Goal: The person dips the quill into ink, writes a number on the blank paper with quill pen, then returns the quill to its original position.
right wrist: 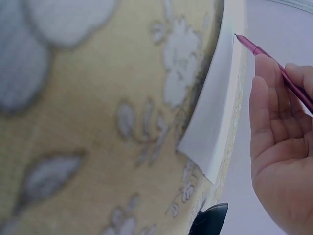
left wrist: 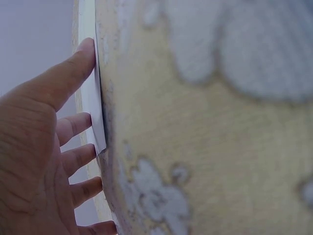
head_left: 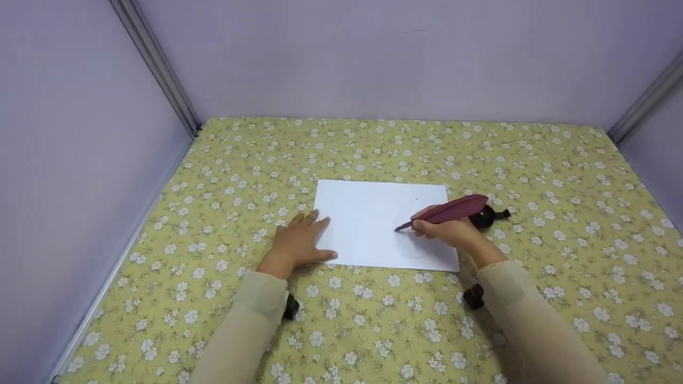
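Observation:
A white sheet of paper lies flat on the table. My left hand rests at its left edge with fingers spread, thumb and fingertips touching the sheet. My right hand pinches a maroon feather-shaped quill pen between thumb and fingers over the right half of the paper. In the right wrist view the tip of the pen meets the paper. A faint curved line is drawn around the pen's side of the sheet, partly covered by the hand.
A glossy black round object with a short stem sits just beyond my right wrist, partly hidden. The table's yellow-green floral cloth reaches pale walls at the back and sides. Black wrist devices show under both sleeves.

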The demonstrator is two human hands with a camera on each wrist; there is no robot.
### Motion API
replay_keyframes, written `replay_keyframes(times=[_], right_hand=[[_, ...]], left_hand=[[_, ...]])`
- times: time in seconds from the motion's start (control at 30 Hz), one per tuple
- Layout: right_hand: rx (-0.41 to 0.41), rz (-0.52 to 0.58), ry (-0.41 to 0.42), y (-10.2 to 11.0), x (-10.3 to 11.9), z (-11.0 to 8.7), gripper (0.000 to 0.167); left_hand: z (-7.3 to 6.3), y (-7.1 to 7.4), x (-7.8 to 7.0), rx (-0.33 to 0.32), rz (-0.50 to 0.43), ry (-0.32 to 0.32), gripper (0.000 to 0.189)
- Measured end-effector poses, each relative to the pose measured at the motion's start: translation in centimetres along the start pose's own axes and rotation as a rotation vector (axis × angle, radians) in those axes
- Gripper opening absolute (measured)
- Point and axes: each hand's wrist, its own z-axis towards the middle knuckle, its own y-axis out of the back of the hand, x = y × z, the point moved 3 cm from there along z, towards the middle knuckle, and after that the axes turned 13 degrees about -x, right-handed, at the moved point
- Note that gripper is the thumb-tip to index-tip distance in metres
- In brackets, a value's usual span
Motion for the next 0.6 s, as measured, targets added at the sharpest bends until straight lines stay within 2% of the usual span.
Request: replay_keyframes(times=[0.2,0.5,0.6], right_hand=[[0.029,-0.001,0.039,-0.06,0.00,0.01,0.037],[0.032,-0.014,0.012,-0.16,0.02,-0.18,0.041],[0.042,0.016,0.051,-0.20,0.20,-0.17,0.040]], left_hand=[[0.05,0.07,-0.01,-0.004,0.000,0.000,0.088],[0.14,-0.01,0.05,-0.019,0.005,-0.008,0.088],[0.05,-0.04,0.02,-0.022,0.004,-0.008,0.087]])
